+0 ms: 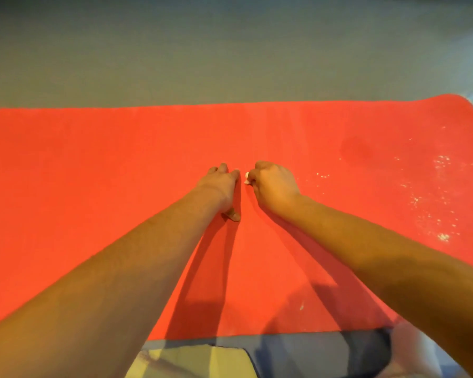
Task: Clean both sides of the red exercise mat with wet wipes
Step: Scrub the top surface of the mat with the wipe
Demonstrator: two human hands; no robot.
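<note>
floor (230,50): red exercise mat (93,159) laid flat for wiping
left grip (219,189): spread, pressed down as anchor
right grip (275,188): wet wipe (247,179) pinched, just beside left grip

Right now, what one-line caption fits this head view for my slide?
Left hand rests on the red exercise mat; right hand grips a wet wipe against it, white specks nearby.

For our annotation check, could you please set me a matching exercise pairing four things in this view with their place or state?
Things: 1 left hand; 2 right hand; 3 white specks; 4 floor.
States: a grips the white wipe; b grey, beyond the red mat's far edge; c rests on the mat, holding nothing; d scattered over the mat's right part.
Pairs: 1-c; 2-a; 3-d; 4-b.
</note>
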